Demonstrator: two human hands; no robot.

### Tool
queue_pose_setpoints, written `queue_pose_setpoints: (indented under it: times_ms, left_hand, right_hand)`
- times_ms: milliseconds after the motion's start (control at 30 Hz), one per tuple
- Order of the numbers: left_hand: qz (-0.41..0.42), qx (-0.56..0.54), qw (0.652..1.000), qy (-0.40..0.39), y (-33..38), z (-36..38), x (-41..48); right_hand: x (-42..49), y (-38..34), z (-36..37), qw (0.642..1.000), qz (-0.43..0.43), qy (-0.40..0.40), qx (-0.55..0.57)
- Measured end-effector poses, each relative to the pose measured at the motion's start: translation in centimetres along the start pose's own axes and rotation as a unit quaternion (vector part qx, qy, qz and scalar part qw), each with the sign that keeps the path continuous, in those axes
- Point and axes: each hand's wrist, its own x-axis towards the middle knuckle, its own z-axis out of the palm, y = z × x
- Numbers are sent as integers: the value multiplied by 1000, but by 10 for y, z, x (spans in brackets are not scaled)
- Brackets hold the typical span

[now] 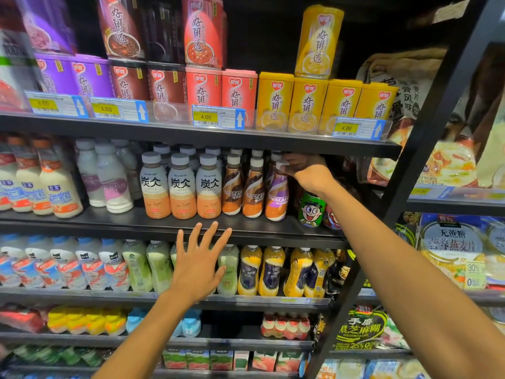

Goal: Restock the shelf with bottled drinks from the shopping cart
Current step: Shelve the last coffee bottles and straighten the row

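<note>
My right hand (307,170) reaches into the second shelf and grips the white cap of a purple-labelled Nescafe bottle (277,199), which stands upright on the black shelf board (169,224) at the right end of the coffee row. Two brown Nescafe bottles (243,192) stand just left of it, and three Tanbing latte bottles (181,190) further left. My left hand (200,262) hovers open with fingers spread in front of the shelf edge, below the latte bottles, holding nothing. The shopping cart is out of view.
A green cartoon can (311,209) sits right of the purple bottle, under my wrist. Porridge cans (308,105) fill the shelf above. Milk bottles (109,179) stand at left; green and yellow drink bottles (270,272) fill the shelf below. A black upright (426,149) borders the right.
</note>
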Motion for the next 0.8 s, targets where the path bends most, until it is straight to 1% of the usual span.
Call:
queue_pose_setpoints:
  times_ms: [67, 233, 400, 467, 600, 700, 800]
  left_hand:
    - [3, -2, 1000, -1, -1, 0, 1]
    - [-5, -5, 1000, 6, -17, -3, 0]
    - [-13, -10, 1000, 0, -35, -2, -6]
    - [-11, -10, 1000, -3, -35, -2, -6]
    - [-11, -15, 1000, -1, -35, -3, -5]
    - [-8, -16, 1000, 10, -37, -1, -6]
    - [-8, -18, 1000, 16, -36, 0, -6]
  right_hand:
    - [-2, -5, 2, 1000, 3, -5, -1]
    - [1, -21, 10, 998, -7, -37, -47]
    - [14, -32, 31, 987, -67, -82, -118]
    - [22, -27, 39, 985, -54, -91, -137]
    - [33, -16, 48, 991, -34, -85, -100]
    - [32, -15, 49, 996, -23, -63, -51]
    - [24, -17, 48, 998, -31, -51, -14]
